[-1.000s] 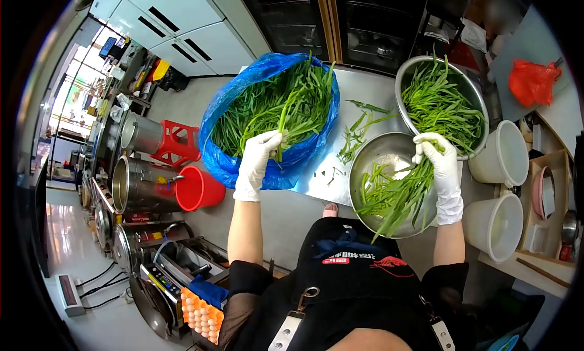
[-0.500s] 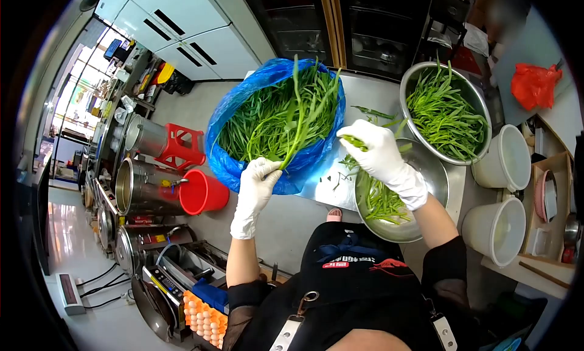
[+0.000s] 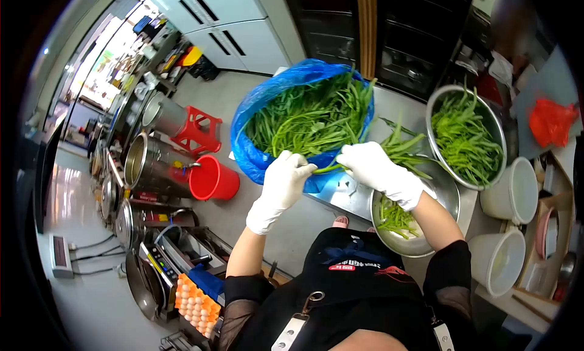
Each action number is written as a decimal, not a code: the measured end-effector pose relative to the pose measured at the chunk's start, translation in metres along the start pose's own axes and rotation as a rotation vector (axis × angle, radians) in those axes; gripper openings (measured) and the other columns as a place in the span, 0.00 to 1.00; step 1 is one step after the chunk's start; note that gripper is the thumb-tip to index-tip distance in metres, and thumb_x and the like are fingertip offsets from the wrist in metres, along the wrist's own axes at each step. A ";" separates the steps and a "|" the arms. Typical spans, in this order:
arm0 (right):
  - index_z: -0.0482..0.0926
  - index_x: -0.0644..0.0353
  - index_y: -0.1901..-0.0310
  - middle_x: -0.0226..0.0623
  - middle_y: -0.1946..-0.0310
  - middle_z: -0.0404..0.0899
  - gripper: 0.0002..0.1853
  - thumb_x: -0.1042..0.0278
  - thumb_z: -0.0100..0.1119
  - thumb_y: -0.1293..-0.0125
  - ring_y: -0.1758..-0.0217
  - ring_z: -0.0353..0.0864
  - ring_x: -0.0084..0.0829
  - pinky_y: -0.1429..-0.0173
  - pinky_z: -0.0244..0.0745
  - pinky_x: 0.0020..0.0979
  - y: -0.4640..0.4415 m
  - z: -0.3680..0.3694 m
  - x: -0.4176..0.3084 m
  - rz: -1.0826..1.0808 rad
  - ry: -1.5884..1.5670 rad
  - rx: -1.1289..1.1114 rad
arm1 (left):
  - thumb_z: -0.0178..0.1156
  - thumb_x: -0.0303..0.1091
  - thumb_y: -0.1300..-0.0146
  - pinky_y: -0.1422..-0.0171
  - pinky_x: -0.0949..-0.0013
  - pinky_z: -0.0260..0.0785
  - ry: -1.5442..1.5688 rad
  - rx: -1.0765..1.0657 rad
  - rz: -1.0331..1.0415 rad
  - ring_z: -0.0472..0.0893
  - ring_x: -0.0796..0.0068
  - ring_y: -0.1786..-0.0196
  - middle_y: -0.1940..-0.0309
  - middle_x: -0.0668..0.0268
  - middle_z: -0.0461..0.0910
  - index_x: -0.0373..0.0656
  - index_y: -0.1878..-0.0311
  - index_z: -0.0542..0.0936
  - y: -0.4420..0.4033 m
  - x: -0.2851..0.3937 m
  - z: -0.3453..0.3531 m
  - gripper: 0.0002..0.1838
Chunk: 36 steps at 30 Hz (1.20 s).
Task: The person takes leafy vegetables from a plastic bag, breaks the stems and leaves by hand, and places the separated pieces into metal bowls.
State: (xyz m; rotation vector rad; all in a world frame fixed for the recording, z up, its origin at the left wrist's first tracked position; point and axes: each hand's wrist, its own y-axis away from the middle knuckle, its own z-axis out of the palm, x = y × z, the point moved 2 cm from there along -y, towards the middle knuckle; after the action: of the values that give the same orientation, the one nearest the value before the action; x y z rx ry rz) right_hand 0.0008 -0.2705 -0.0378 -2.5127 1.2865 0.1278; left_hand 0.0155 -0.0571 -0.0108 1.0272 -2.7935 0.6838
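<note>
Both my hands wear white gloves. My left hand point(image 3: 285, 179) is closed in a pinch on the lower end of a water spinach stem point(image 3: 327, 169), at the front rim of a blue plastic bag point(image 3: 240, 145). Closed on the same stem a little to the right is my right hand point(image 3: 378, 171); leafy tops point(image 3: 398, 149) stick out beyond it over a steel bowl point(image 3: 451, 200). Loose water spinach point(image 3: 304, 116) fills the bag. Cut pale-green stem pieces point(image 3: 395, 218) lie in the bowl, partly hidden by my right wrist.
A second steel bowl point(image 3: 500, 122) full of leafy greens point(image 3: 463, 135) stands at the right on the steel table point(image 3: 395, 110). White buckets point(image 3: 510, 189) stand beyond it. A red bucket point(image 3: 214, 177), a red stool point(image 3: 201, 129) and an egg tray point(image 3: 198, 305) are at the left.
My right hand has moved left toward my left hand and now grips the stem too. The upright sprig now lies sideways, its leaves to the right. The whole view has shifted.
</note>
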 end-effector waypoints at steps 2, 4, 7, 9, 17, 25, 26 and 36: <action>0.81 0.54 0.64 0.36 0.70 0.76 0.08 0.68 0.62 0.48 0.66 0.80 0.39 0.64 0.75 0.38 0.001 0.006 0.005 -0.016 -0.010 -0.006 | 0.66 0.26 0.52 0.60 0.66 0.70 0.003 0.028 0.010 0.75 0.66 0.64 0.70 0.70 0.77 0.48 0.63 0.87 0.000 0.000 -0.002 0.11; 0.81 0.54 0.64 0.36 0.71 0.75 0.08 0.69 0.61 0.47 0.67 0.80 0.39 0.64 0.75 0.37 0.001 -0.002 0.006 -0.016 -0.065 0.031 | 0.66 0.28 0.52 0.59 0.66 0.69 0.000 0.065 0.056 0.75 0.67 0.62 0.69 0.71 0.77 0.49 0.64 0.86 -0.002 -0.004 -0.001 0.10; 0.80 0.54 0.67 0.39 0.70 0.73 0.06 0.70 0.62 0.48 0.69 0.79 0.41 0.65 0.74 0.39 0.000 -0.013 0.011 0.004 -0.092 0.088 | 0.68 0.31 0.53 0.50 0.62 0.64 -0.050 0.094 0.073 0.75 0.67 0.56 0.67 0.71 0.78 0.49 0.61 0.85 -0.005 -0.011 0.001 0.13; 0.82 0.54 0.65 0.37 0.67 0.74 0.07 0.70 0.63 0.48 0.69 0.80 0.39 0.64 0.75 0.37 -0.001 -0.026 0.013 0.036 -0.091 0.054 | 0.68 0.31 0.54 0.49 0.60 0.64 -0.039 0.151 0.053 0.76 0.65 0.54 0.65 0.69 0.79 0.47 0.58 0.83 -0.008 -0.019 -0.004 0.16; 0.83 0.55 0.61 0.38 0.66 0.82 0.08 0.67 0.62 0.43 0.63 0.82 0.43 0.59 0.77 0.35 0.010 -0.047 0.041 0.239 -0.350 0.077 | 0.61 0.21 0.43 0.49 0.64 0.72 0.283 0.420 -0.378 0.81 0.60 0.57 0.61 0.58 0.82 0.41 0.50 0.82 0.000 -0.068 -0.003 0.16; 0.83 0.58 0.58 0.41 0.64 0.83 0.10 0.67 0.62 0.42 0.61 0.82 0.43 0.55 0.76 0.36 0.021 -0.039 0.055 0.228 -0.397 0.041 | 0.67 0.23 0.47 0.40 0.63 0.70 0.210 0.378 -0.100 0.78 0.58 0.45 0.49 0.59 0.80 0.47 0.42 0.78 -0.024 -0.039 -0.009 0.26; 0.83 0.58 0.58 0.41 0.64 0.83 0.10 0.67 0.62 0.41 0.61 0.82 0.43 0.55 0.75 0.36 0.021 -0.038 0.055 0.231 -0.405 0.033 | 0.68 0.24 0.48 0.40 0.64 0.71 0.206 0.373 -0.088 0.78 0.59 0.44 0.48 0.59 0.79 0.47 0.41 0.78 -0.028 -0.034 -0.007 0.27; 0.82 0.62 0.58 0.41 0.67 0.83 0.11 0.68 0.61 0.42 0.64 0.83 0.35 0.56 0.75 0.33 0.040 -0.059 0.062 0.452 -0.589 -0.056 | 0.66 0.17 0.45 0.60 0.75 0.73 0.478 0.524 -0.122 0.81 0.72 0.66 0.66 0.61 0.83 0.41 0.53 0.85 -0.043 -0.027 0.031 0.15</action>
State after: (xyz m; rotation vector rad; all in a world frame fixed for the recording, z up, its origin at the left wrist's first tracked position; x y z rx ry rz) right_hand 0.0019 -0.3589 -0.0049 -1.9412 1.5485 0.9329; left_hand 0.0651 -0.0835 -0.0285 0.9262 -2.1665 1.4669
